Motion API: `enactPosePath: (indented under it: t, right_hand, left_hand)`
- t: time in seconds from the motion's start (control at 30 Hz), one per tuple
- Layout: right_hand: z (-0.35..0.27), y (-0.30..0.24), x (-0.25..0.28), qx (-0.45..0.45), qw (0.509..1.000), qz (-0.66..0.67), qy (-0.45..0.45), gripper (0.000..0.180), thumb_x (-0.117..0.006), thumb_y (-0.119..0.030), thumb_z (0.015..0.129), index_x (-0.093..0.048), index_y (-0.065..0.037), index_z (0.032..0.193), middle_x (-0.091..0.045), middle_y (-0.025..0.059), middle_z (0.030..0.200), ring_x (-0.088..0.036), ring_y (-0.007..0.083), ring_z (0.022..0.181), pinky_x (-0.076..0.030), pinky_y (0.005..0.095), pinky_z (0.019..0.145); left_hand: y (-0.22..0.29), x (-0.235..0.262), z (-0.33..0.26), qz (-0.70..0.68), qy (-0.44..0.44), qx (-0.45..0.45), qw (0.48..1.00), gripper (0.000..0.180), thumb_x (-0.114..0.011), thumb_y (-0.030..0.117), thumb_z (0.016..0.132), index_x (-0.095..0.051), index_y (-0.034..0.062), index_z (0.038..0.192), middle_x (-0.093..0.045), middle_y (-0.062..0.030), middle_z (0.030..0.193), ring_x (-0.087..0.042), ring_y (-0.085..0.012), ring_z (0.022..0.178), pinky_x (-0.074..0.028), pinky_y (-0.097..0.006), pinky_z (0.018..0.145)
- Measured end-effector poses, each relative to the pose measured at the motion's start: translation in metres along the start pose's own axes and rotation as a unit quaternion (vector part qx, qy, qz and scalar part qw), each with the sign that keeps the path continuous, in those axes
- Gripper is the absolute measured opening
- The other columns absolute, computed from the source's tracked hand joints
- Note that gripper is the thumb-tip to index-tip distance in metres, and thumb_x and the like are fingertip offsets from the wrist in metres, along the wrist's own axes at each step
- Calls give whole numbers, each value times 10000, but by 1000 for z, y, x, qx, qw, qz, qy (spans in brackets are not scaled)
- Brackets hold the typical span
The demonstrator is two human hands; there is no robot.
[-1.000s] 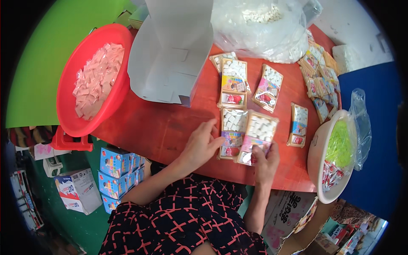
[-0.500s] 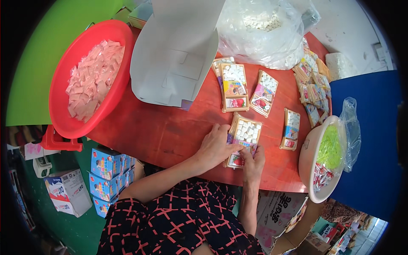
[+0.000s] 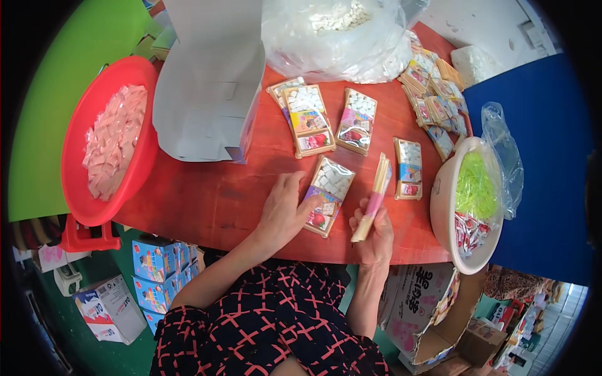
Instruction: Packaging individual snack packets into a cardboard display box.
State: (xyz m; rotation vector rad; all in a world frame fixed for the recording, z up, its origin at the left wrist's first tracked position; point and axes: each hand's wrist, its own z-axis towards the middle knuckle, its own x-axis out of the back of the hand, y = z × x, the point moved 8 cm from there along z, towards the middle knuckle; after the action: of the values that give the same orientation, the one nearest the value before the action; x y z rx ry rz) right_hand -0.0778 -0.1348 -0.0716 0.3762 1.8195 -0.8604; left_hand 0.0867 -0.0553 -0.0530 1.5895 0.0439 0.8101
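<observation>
My right hand grips a candy pack with a pink band, held up edge-on above the table. Its fingers and thumb pinch the lower part. To its left, another clear-topped candy pack lies tilted on the table, with white marshmallow-like pieces above and a strawberry picture below. Beside that pack is my left hand, fingers stretched out and thumb resting on the pack's left edge. Beyond are similar packs: a yellow-banded one overlapping another, a pink-banded one and a blue-banded one.
A red basin of pink sachets stands left, beside an open grey-white carton. At the back sits a plastic bag of white pieces. A pile of packs and a white bowl with green strands and red sachets are right.
The two packs that were together between my hands have come apart: my right hand has lifted one to the right, while the other lies by my left hand. The whole view has shifted.
</observation>
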Motion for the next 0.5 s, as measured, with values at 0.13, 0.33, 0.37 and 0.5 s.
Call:
enactPosePath:
  t: [0.13,0.33,0.37,0.5]
  right_hand:
    - [-13,2,19,89,902,-372,201,328,-523,-128,916,-457,31,1194,-565,107,1067,-520,129,852,-472,288,800]
    - [-13,19,-3,102,799,-565,182,320,-488,-21,890,-428,62,1193,-516,140,1127,-504,179,1008,-403,297,901]
    - [-13,18,-4,102,798,-567,177,320,-488,-21,890,-428,62,1193,-516,140,1127,-504,179,1008,-403,297,901]
    - [1,18,-24,127,847,-503,110,309,-508,-84,901,-453,46,1175,-542,99,1036,-514,150,951,-421,290,855]
  left_hand:
    - [4,-16,8,-24,-84,73,993,510,-630,282,826,-452,-68,1152,-490,-254,1092,-533,-402,967,-454,-437,784]
    - [-2,-26,-3,45,-53,76,995,654,-719,296,752,-431,-65,1215,-565,-158,954,-593,-285,848,-465,-366,779]
    - [0,-24,-1,43,-49,77,995,654,-719,296,752,-431,-65,1215,-565,-158,954,-593,-285,848,-465,-366,779]
    - [-7,-31,-8,-212,-101,177,956,537,-717,259,758,-480,-46,1131,-608,-155,977,-612,-248,919,-477,-363,786]
